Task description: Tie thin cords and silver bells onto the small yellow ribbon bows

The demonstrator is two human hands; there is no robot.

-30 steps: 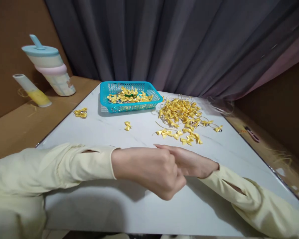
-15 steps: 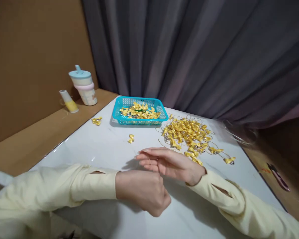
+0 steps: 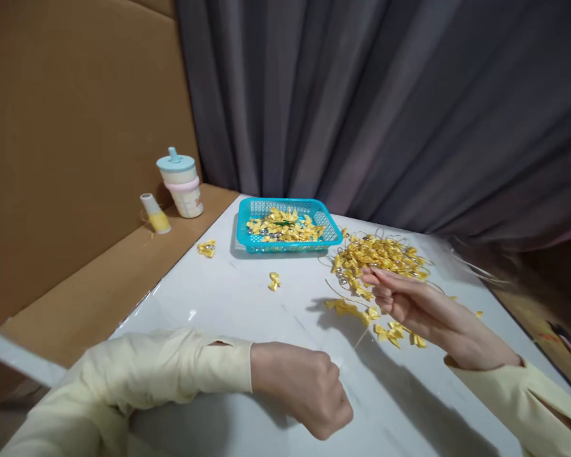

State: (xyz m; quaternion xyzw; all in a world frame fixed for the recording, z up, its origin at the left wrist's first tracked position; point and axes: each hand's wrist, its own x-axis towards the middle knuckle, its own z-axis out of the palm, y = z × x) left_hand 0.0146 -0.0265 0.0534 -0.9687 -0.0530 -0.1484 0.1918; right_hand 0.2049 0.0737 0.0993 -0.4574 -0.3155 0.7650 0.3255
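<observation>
My left hand (image 3: 309, 388) is closed in a fist low over the table, its back to the camera; whatever its fingers hold is hidden. My right hand (image 3: 412, 308) is raised at the right, thumb and fingertips pressed together, on something too fine to make out. Behind its fingertips lies a heap of yellow ribbon bows (image 3: 378, 257) with small silvery bells and thin loops of cord. Several loose bows (image 3: 389, 333) lie below that hand, near a short thin strand (image 3: 361, 337). One single bow (image 3: 275, 281) rests mid-table.
A blue mesh basket (image 3: 292, 248) holding more bows and bells stands at the back of the white table (image 3: 238, 304). On the brown ledge at left are a lidded cup (image 3: 185, 190) and a yellow thread spool (image 3: 156, 216). A small bow cluster (image 3: 206, 248) lies near the left edge.
My right hand has moved away from my left, to the right, and its fingers have come together. My left hand stays a fist. The camera view has shifted slightly.
</observation>
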